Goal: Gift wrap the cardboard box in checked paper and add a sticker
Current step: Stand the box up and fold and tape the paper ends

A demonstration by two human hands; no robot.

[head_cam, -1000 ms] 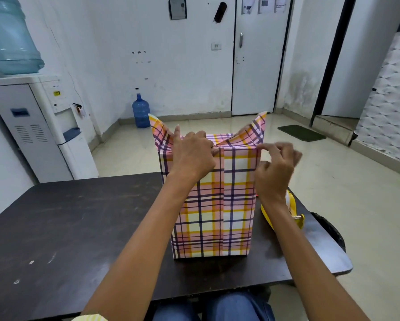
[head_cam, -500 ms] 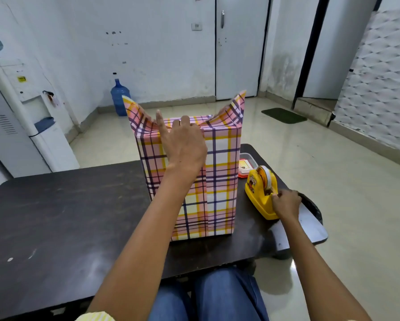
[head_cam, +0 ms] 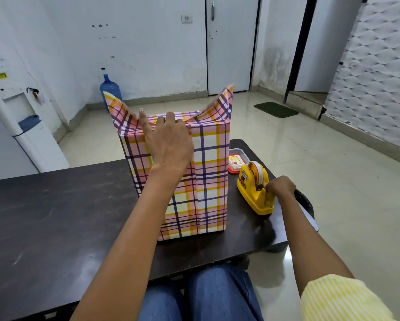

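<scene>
Tall box point(head_cam: 208, 181) in glossy pink-yellow checked paper point(head_cam: 223, 103) stands on a dark, scuffed counter point(head_cam: 55, 216). Left hand point(head_cam: 168, 144) presses open on its top fold; right hand point(head_cam: 281, 186) pinches a yellow plastic dispenser point(head_cam: 254, 193).

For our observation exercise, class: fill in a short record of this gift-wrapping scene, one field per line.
box: upright on table, covered in checked paper, two top corners sticking up
left hand: presses top flap down
right hand: pinches at front end of tape dispenser
behind dispenser: red-rimmed container
sticker: none visible
</scene>
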